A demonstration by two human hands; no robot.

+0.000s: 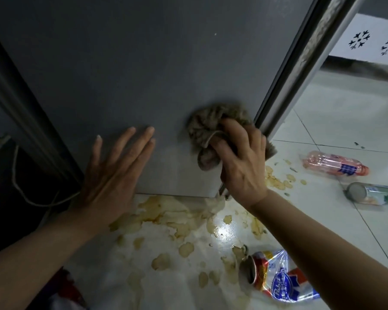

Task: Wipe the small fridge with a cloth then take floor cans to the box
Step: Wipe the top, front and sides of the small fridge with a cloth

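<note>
Grey and smooth, the fridge point(143, 63) side fills most of the view. The right hand point(240, 162) is closed around a fuzzy brown cloth point(211, 126) and pushes it on the fridge, low down and close to the right edge. The left hand point(114, 171) is open and flat on the fridge, fingers spread, holding nothing. It looks like it keeps the body steady.

The step now is the wiping. To do it well, I think the cloth should stay pressed flat and go in long rows, side to side, so no spot is missed. The bottom edge needs care, because a sticky yellow spill point(177, 215) lies on the floor point(323, 130) right under it, and the cloth could pick that up and smear it back on the fridge. The corner strip by the right hand should get a rub too.

The cans are not picked up yet. One red and blue can point(276, 280) lies on its side near the right arm. A green can point(372, 194) lies farther off to the right, with a pink bottle point(334, 163) just behind it. The box is not in view.
</note>
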